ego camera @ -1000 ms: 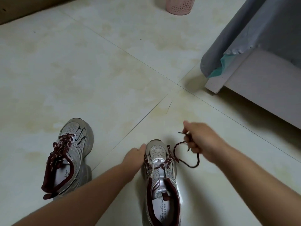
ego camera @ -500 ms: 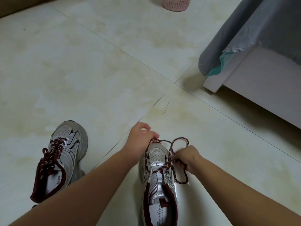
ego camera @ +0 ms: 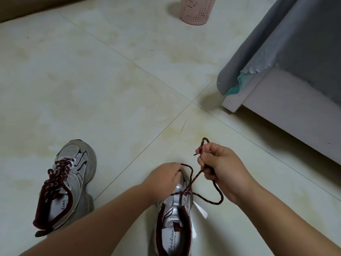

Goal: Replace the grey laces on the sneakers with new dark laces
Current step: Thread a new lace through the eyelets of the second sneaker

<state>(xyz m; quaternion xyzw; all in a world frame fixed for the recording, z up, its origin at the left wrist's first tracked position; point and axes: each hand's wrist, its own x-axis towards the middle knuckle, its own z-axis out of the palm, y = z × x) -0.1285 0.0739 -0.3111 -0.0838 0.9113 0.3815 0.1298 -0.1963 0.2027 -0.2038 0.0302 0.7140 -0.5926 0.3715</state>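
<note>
On the tiled floor before you, your left hand [ego camera: 164,175] presses the sneaker [ego camera: 174,217] toe while your right hand [ego camera: 221,170] pinches the dark lace [ego camera: 195,177]. It looks soft and limp; grip near its tip.

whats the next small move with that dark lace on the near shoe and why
Probably draw the right hand up and away to take out slack: the dark lace it grips sags in a loose loop beside the near sneaker, while the left hand steadies the toe.
</note>
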